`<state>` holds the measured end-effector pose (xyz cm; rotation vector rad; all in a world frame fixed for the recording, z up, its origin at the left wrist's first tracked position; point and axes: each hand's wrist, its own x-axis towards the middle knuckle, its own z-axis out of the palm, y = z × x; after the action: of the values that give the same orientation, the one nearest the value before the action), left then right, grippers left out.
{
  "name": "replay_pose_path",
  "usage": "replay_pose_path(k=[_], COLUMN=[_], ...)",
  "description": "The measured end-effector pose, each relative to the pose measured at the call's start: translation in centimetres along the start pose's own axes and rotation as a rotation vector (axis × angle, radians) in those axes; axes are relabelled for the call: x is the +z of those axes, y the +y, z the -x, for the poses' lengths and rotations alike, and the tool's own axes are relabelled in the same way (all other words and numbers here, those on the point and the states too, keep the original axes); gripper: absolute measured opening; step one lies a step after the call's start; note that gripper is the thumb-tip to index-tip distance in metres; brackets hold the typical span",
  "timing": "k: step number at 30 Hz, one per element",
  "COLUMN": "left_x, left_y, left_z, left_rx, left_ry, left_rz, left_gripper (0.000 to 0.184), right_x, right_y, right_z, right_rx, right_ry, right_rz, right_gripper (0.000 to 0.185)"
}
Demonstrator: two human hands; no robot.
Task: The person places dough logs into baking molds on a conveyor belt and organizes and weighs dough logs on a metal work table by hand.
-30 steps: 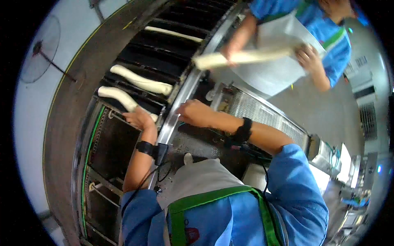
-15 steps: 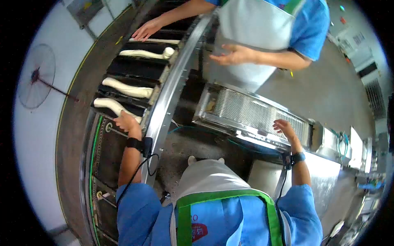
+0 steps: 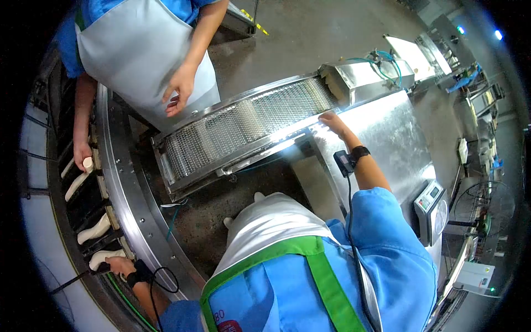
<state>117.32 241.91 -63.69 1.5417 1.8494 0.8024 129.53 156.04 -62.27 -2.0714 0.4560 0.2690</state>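
My left hand [image 3: 120, 266] is at the lower left, its fingers stretched out against the near end of a pale, rope-like dough piece [image 3: 104, 257] in a dark conveyor tray. Just beyond lies another dough piece [image 3: 95, 228] in its own tray. My right hand [image 3: 333, 123] is at the side rail of the metal mesh conveyor [image 3: 243, 123], fingers extended, with nothing visible in it. Farther along the tray line, a co-worker's hand [image 3: 82, 155] touches the end of a third dough piece [image 3: 77, 185].
A co-worker in a white apron [image 3: 146, 55] stands across from me, one hand [image 3: 181, 88] hanging over the mesh conveyor. A curved steel rail [image 3: 126, 193] borders the tray line. To my right are a steel table [image 3: 381, 144] and a digital scale [image 3: 431, 207].
My view has turned to the right. My right hand has moved to the mesh conveyor's rail, while my left stays by the nearest dough piece. The co-worker's hand has reached a dough end.
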Motion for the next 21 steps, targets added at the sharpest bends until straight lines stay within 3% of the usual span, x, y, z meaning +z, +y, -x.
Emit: replay_pose_path(k=[2, 4, 6, 9, 11, 14, 18, 20, 21], left_x=[-0.7, -1.0, -1.2, -1.2, -1.2, -1.2, -1.1, -1.1, -1.2], left_y=[0.5, 0.7, 0.9, 0.9, 1.0, 0.8, 0.7, 0.6, 0.6], left_z=[1.4, 1.8, 2.1, 2.1, 2.1, 2.4, 2.2, 1.7, 1.4], left_rx=[0.000, -0.002, 0.002, 0.008, 0.016, 0.018, 0.035, 0.047, 0.052], left_ry=[0.014, 0.026, 0.034, 0.041, 0.049, 0.060, 0.064, 0.065, 0.070], left_rz=[-0.012, -0.021, -0.035, -0.047, -0.053, -0.066, -0.083, -0.096, -0.099], left_gripper=[0.079, 0.075, 0.071, 0.066, 0.062, 0.056, 0.049, 0.046, 0.044], right_x=[-0.9, -1.6, -1.9, -2.0, -2.1, -2.1, -2.9, -3.0, -2.8], right_y=[0.3, 0.2, 2.1, 2.1, 1.9, -1.6, 0.7, 1.0, 1.3], right_z=[0.1, 0.3, -0.2, -0.2, -0.4, 1.3, -1.3, -2.9, -3.5], right_rx=[0.025, 0.050, -0.204, -0.121, -0.020, 0.013, -0.059, 0.098, 0.034], right_ry=[0.013, 0.005, 0.031, 0.043, -0.058, -0.090, -0.125, -0.067, 0.070], right_rz=[0.024, 0.305, 0.406, 0.439, 0.212, 0.240, 0.330, 0.498, 0.450], right_gripper=[0.021, 0.020, 0.020, 0.023, 0.025, 0.025, 0.026, 0.029, 0.032])
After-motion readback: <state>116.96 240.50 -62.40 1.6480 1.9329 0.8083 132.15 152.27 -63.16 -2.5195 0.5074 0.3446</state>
